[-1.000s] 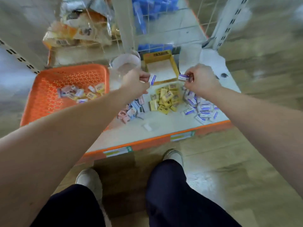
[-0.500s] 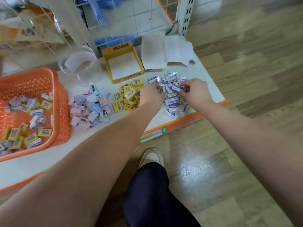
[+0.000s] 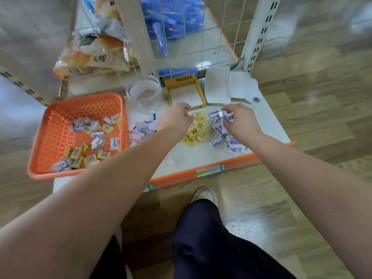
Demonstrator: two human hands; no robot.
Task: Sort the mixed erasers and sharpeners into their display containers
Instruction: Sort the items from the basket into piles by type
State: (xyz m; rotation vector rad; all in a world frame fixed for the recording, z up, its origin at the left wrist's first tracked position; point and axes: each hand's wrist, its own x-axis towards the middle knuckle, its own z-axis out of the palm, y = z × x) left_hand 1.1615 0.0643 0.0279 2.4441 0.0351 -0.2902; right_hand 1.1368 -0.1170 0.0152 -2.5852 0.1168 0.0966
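Both left hand (image 3: 177, 118) and right hand (image 3: 240, 121) pinch small blue-and-white wrapped erasers (image 3: 227, 116); better to release them low over the matching blue-and-white pile (image 3: 223, 135).

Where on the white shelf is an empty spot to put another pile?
Two bare patches on the shelf: the front strip between the piles and the orange edge, and the right corner between the blue-and-white pile, the white paper and the shelf's side. The middle is crowded: pink pile, yellow pile, blue-and-white pile, right beside the orange basket.
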